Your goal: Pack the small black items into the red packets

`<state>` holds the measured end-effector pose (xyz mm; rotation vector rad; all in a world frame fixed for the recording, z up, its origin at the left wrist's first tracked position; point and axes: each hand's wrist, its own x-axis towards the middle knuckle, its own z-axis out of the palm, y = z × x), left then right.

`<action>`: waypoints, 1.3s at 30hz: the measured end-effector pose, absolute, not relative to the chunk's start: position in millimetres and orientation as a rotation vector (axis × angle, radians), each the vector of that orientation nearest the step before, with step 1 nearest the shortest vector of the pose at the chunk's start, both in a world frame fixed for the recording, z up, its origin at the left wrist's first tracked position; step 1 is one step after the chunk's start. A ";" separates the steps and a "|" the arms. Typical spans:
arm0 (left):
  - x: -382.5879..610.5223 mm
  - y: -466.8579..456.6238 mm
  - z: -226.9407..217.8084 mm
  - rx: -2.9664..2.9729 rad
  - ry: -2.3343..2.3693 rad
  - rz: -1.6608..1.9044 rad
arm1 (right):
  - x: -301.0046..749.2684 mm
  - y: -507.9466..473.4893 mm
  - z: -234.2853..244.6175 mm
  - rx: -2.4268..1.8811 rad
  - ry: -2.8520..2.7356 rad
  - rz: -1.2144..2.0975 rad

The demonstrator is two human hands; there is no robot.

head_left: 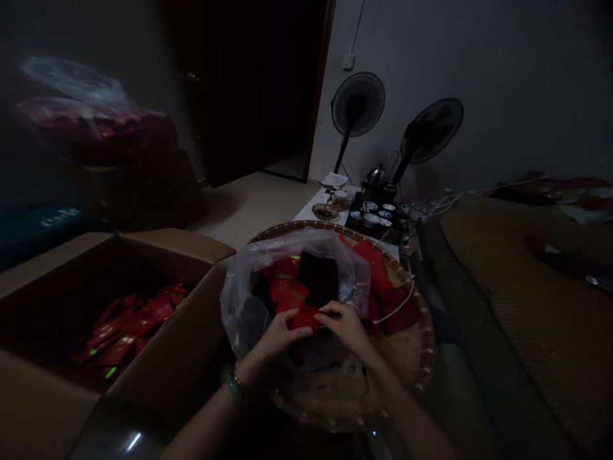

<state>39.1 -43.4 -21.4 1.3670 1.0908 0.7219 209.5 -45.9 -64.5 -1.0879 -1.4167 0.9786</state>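
In the head view, my left hand point(281, 333) and my right hand point(345, 324) pinch a small red packet point(305, 317) between them, over a round woven tray point(397, 358). My left fingers grip its left side, while my right thumb and fingertips close on its right edge. Just beyond lies an opened clear plastic bag point(244, 271) with red packets point(286, 281) and a dark item point(318, 279) inside. Flat red pieces point(376, 268) rest at the tray's right side, near a thin white cord point(397, 308). Dim light hides the held packet's details.
On the left stands an open cardboard box point(201, 300) holding many red packets point(129, 329). A stuffed plastic bag point(96, 124) sits on another carton behind it. Ahead are a tea tray with cups point(371, 219) and two standing fans point(358, 104). A woven-covered seat point(527, 319) is at right.
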 end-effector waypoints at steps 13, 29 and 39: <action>52.5 -43.3 -23.5 1.193 1.180 0.742 | 201.6 -26.6 -74.6 -1.132 -1.328 1.103; 46.6 -24.8 -38.7 1.062 1.235 0.739 | 240.0 -14.1 -122.1 -1.502 -2.406 0.459; 45.1 -21.1 -39.4 1.080 1.247 0.778 | 270.3 0.5 -109.9 -1.179 -2.003 0.768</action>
